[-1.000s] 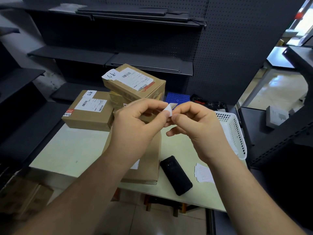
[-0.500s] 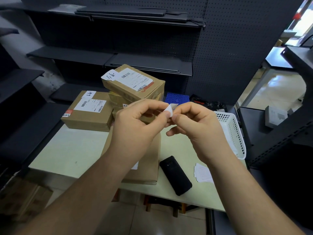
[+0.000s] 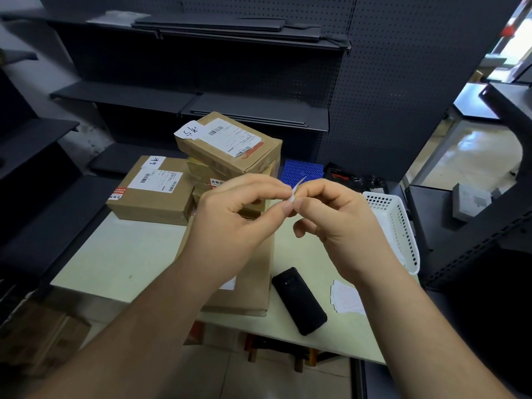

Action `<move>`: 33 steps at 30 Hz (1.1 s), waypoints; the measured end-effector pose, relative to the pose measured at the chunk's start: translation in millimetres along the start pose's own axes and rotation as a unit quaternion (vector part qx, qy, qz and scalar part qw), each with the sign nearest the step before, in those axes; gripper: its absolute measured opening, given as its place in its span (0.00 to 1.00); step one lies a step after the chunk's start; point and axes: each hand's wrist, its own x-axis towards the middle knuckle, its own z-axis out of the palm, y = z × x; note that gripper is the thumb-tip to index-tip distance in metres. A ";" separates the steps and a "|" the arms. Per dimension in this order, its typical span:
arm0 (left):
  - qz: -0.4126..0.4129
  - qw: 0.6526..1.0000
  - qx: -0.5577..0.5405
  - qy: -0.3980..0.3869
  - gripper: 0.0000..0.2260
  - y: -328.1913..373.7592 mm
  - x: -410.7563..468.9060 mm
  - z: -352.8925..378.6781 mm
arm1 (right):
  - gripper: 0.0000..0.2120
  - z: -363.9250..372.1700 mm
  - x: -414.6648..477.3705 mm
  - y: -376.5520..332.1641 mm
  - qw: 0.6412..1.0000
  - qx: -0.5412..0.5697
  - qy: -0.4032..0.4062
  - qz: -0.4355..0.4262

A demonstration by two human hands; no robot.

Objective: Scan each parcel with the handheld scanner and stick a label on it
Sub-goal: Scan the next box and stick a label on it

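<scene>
A small white label is pinched between my left hand and my right hand, held up over the table. Beneath my hands a flat brown parcel lies on the pale table, mostly hidden by my left forearm. The black handheld scanner lies face down right of that parcel. A stack of white labels sits beside the scanner. At the back, a stack of brown parcels carries a handwritten white sticker on its top parcel, and a single parcel on the left carries one too.
A white perforated basket stands at the table's right edge. A blue plastic piece and a black bundle lie behind it. Dark metal shelving surrounds the table. Cardboard boxes sit on the floor at lower left.
My fingers have shifted on the label, which now stands more edge-on between my fingertips. The parcels and the scanner lie where they were.
</scene>
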 end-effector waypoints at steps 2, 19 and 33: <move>0.002 1.000 -0.001 -0.003 0.05 -0.3 0.1 -0.5 | 0.08 -1.7 0.6 2.4 1.000 -0.013 -0.001 -0.009; -0.102 0.993 -0.065 0.009 0.08 1.2 4.1 -14.0 | 0.04 12.2 10.0 9.2 0.974 -0.176 0.032 -0.137; -0.203 0.970 -0.131 0.003 0.03 -40.0 18.9 -21.4 | 0.04 39.1 31.2 34.4 0.989 0.107 0.079 0.059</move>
